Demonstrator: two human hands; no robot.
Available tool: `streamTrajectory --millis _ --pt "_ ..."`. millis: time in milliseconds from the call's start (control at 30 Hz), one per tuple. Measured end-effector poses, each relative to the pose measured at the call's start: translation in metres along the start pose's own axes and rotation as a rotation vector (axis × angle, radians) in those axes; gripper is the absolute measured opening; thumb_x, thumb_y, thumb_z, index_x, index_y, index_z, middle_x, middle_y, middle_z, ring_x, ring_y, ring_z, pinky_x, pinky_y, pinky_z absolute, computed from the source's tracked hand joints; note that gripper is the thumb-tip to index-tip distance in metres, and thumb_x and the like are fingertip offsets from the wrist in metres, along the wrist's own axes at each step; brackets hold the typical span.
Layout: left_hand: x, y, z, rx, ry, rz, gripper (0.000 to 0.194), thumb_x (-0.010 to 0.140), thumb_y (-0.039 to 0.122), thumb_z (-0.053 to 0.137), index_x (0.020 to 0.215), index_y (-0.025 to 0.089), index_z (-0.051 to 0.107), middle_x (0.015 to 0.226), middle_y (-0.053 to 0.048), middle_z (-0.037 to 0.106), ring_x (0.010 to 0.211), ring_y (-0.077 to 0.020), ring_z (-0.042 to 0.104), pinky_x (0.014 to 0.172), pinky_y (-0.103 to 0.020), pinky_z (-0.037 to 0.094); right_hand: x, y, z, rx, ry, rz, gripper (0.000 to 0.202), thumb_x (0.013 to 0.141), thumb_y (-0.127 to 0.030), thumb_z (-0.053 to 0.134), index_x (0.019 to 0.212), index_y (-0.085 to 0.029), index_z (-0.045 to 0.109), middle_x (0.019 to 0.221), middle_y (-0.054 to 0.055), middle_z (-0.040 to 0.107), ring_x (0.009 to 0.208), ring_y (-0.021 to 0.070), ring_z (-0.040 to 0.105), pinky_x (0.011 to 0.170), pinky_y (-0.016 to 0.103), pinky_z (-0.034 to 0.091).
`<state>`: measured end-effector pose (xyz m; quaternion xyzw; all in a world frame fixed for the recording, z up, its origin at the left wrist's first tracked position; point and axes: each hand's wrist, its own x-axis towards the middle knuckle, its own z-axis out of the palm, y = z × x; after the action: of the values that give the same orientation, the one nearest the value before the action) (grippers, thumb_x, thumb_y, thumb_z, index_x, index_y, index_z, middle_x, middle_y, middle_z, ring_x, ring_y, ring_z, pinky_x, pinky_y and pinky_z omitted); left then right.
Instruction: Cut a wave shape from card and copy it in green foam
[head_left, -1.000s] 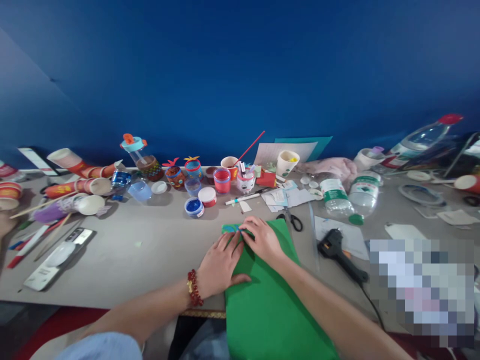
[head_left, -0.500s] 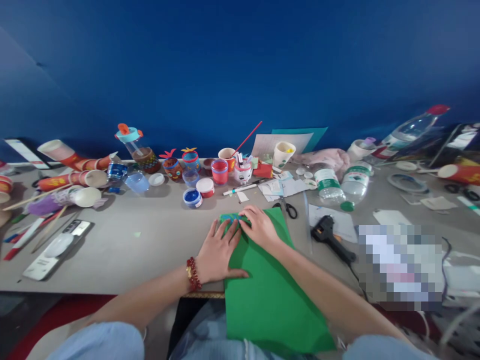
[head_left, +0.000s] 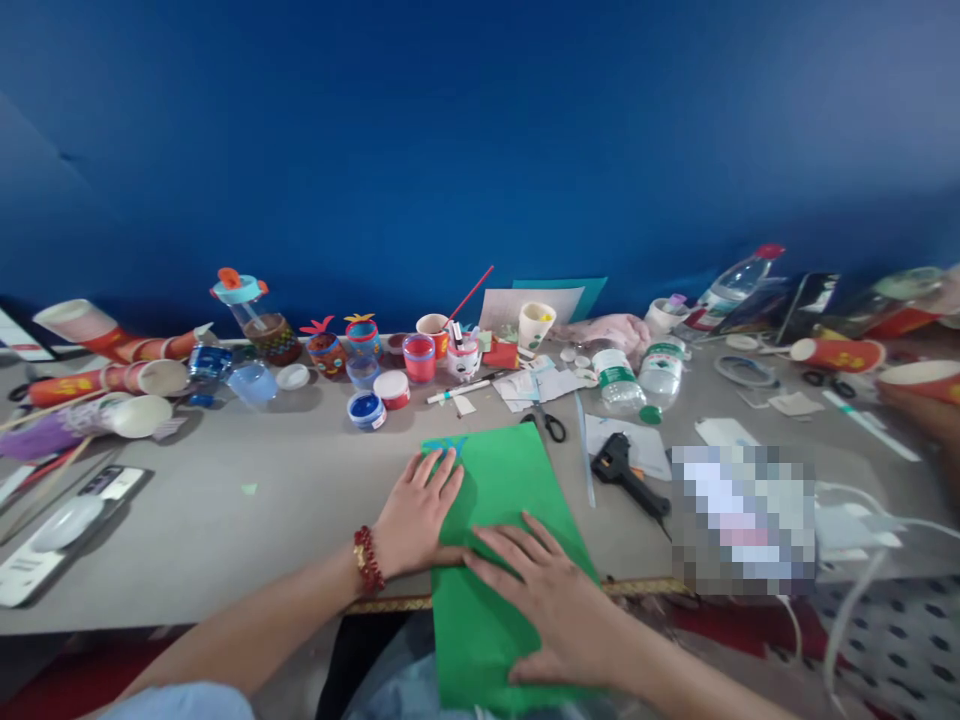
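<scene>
A green sheet of paper (head_left: 491, 480) lies partly on the table, its near end hanging past the front edge. Small blue cut-out pieces (head_left: 446, 445) rest at its far left corner. My left hand (head_left: 424, 500) lies flat across the sheet's left side, fingers stretched toward the blue pieces. Lower down, my right hand (head_left: 544, 595) is spread over the middle of the green paper, palm down and holding nothing. The right thumb and fingers are apart.
Right of the sheet are black scissors (head_left: 553, 428) and a black glue gun (head_left: 628, 478). Paint pots (head_left: 367, 410), decorated cups (head_left: 327, 355) and plastic bottles (head_left: 616, 380) line the back. A phone (head_left: 71, 535) lies at left. A hand (head_left: 926, 420) shows at the far right.
My right hand has left the blue pieces at the top and come down to the middle of the green paper, its fingers spreading. My left hand stays on the sheet. The view has shifted.
</scene>
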<state>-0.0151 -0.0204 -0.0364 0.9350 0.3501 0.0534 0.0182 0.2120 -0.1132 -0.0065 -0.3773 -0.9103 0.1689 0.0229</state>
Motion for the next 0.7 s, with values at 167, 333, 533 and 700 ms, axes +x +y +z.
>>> streamTrajectory --millis 167,333,533,700 --pt "0.000 -0.002 0.001 0.003 -0.018 -0.014 0.104 0.067 0.084 0.034 0.140 0.010 0.037 0.149 -0.020 0.029 0.133 -0.0384 0.027 0.111 -0.053 0.012 -0.007 0.001 0.038 -0.178 0.156 0.087 0.091 0.073 -0.048 0.070 0.147 -0.028 0.022 0.150 0.008 0.033 0.132 0.0312 0.033 0.112 0.054 0.005" --pt "0.001 -0.001 -0.004 0.003 -0.020 0.003 0.112 0.061 0.089 0.031 0.140 0.011 0.038 0.148 -0.021 0.032 0.132 -0.0388 0.029 0.110 -0.055 0.012 -0.001 0.003 0.045 -0.295 0.234 0.097 0.067 0.083 -0.033 0.062 0.144 -0.026 0.033 0.143 0.008 0.044 0.126 0.0265 0.041 0.113 0.049 0.009" --pt "0.002 -0.001 -0.010 0.021 -0.052 0.002 0.112 0.062 0.090 0.028 0.140 0.010 0.038 0.148 -0.021 0.032 0.133 -0.0383 0.028 0.110 -0.054 0.012 -0.002 -0.006 0.022 -0.126 0.102 0.012 0.086 0.075 -0.071 0.051 0.144 -0.023 0.034 0.144 0.014 0.041 0.127 0.0368 0.036 0.108 0.061 0.011" --pt "0.003 -0.001 -0.014 0.038 -0.087 0.009 0.111 0.063 0.089 0.028 0.139 0.009 0.038 0.148 -0.022 0.030 0.132 -0.0383 0.027 0.110 -0.056 0.011 0.011 -0.015 0.038 -0.120 0.219 0.171 0.088 0.075 -0.066 0.054 0.144 -0.016 0.033 0.144 0.016 0.041 0.127 0.0373 0.035 0.109 0.062 0.005"
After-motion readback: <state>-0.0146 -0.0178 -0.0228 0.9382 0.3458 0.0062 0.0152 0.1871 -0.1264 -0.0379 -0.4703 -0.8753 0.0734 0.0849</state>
